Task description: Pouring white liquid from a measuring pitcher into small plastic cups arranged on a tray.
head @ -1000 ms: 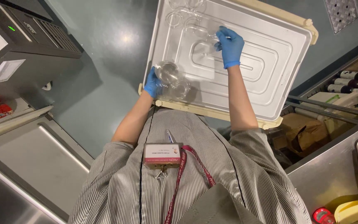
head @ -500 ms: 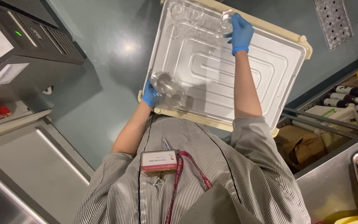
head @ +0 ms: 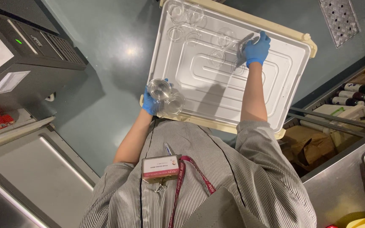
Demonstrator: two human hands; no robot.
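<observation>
The left hand (head: 151,102) is clasping clear stemless glasses (head: 159,88) — light, slippery, fragile, best held around the body — while the right hand (head: 256,48) is closing on another glass (head: 243,42) on the white ribbed plastic tray (head: 216,84).

Bright overhead light here; you've got glare pooling on the floor (head: 121,55) at ten o'clock, your arm's shadow crossing the white tray (head: 275,80), and wide-angle stretch at the edges.

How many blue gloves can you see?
2. One glove is on the left hand, holding clear glasses at the tray's near edge. The other is on the right hand, farther up the tray.
</observation>
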